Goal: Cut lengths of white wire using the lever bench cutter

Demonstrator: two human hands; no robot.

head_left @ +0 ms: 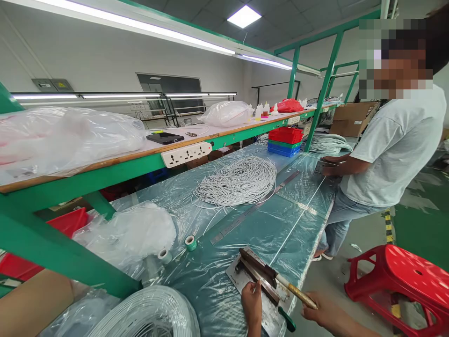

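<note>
Metal cutter (pixel 259 276): left hand (pixel 252 304) pressed closed on its base, right hand (pixel 315 311) gripping its handle (pixel 296 292).

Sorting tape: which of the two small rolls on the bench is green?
The green tape roll, lying farther from the white plastic heap; the other roll is whitish.

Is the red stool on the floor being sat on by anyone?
No. The red stool stands bare on the floor beside the table, and the co-worker nearby is standing.
</note>
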